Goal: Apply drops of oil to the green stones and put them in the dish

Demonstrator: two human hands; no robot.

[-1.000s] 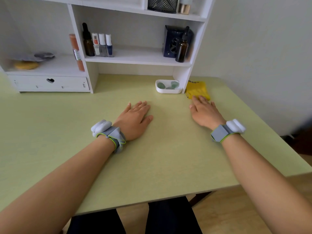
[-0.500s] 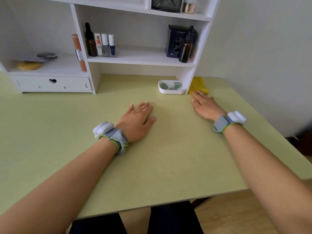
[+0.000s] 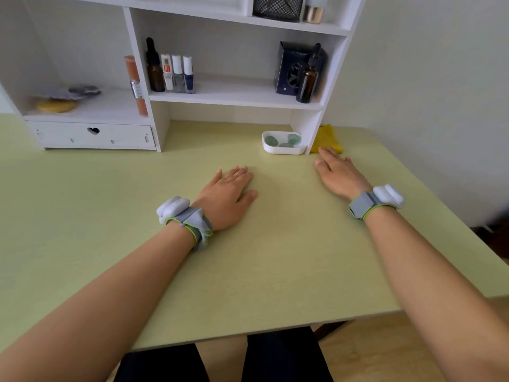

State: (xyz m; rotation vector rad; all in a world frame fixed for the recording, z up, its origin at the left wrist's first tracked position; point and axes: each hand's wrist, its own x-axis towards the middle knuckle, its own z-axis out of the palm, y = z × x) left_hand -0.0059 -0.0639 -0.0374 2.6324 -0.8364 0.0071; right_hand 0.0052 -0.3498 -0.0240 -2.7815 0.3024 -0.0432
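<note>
A small white dish (image 3: 283, 150) stands on the green table by the foot of the white shelf unit, with three pale green stones (image 3: 286, 141) lying in it. A brown dropper bottle (image 3: 307, 82) stands on the shelf above the dish, in front of a dark blue box. My left hand (image 3: 225, 197) lies flat on the table, fingers apart, holding nothing. My right hand (image 3: 340, 173) lies palm down to the right of the dish, its fingertips touching a yellow cloth (image 3: 327, 139).
The white shelf unit (image 3: 234, 92) holds a second dropper bottle (image 3: 154, 70), several small nail polish bottles (image 3: 179, 74), an orange tube (image 3: 136, 86) and a drawer with a heart cutout (image 3: 93, 130). The table's front edge (image 3: 248, 336) is near my legs.
My right hand has slid forward and pushed the yellow cloth back beside the shelf foot. My left hand has stayed flat on the table.
</note>
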